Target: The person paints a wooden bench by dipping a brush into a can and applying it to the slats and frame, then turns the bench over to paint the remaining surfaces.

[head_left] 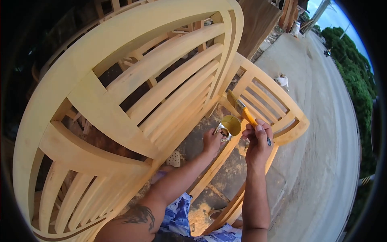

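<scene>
My left hand [213,142] is closed around the side of a small can [232,124], tilted so that its yellowish inside shows. My right hand [258,139] grips a paintbrush [248,115] by its yellow handle. The bristles point up and to the left, above and apart from the can. Both hands are over the open seat frame of a pale wooden bench [133,68]. Its tall slatted back rises on the left, and a slatted armrest side [266,99] stands beyond the brush.
Bare seat rails [215,165] cross beneath my arms, with stained ground between them. More wooden frames stand behind the bench back. A concrete road [310,133] runs along the right, where a white dog [283,80] is near the bench. A motorcycle [327,52] is farther off.
</scene>
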A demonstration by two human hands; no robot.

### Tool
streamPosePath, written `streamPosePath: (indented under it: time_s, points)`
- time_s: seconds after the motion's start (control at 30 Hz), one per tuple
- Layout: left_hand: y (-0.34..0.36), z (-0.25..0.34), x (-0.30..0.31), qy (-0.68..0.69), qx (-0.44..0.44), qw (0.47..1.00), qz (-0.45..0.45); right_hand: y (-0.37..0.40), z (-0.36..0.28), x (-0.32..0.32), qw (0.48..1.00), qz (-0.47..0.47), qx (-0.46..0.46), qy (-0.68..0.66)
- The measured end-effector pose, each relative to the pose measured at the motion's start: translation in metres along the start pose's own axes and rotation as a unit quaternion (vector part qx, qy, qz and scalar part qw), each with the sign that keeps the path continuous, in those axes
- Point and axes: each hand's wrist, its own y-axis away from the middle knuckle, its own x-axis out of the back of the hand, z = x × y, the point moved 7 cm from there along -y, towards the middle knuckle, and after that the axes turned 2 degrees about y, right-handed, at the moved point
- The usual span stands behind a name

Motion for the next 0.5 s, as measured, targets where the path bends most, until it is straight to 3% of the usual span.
streamPosePath:
  time_s: [0.3, 0.5]
  points:
    - [0.0, -0.003, -0.007, 0.006, 0.014, 1.0, -0.015, -0.06, -0.008, -0.059, 0.981, -0.032, 0.03, 0.187]
    - [0.002, -0.002, -0.008, 0.01, 0.027, 0.999, -0.017, -0.085, -0.015, -0.099, 0.939, -0.061, 0.066, 0.333]
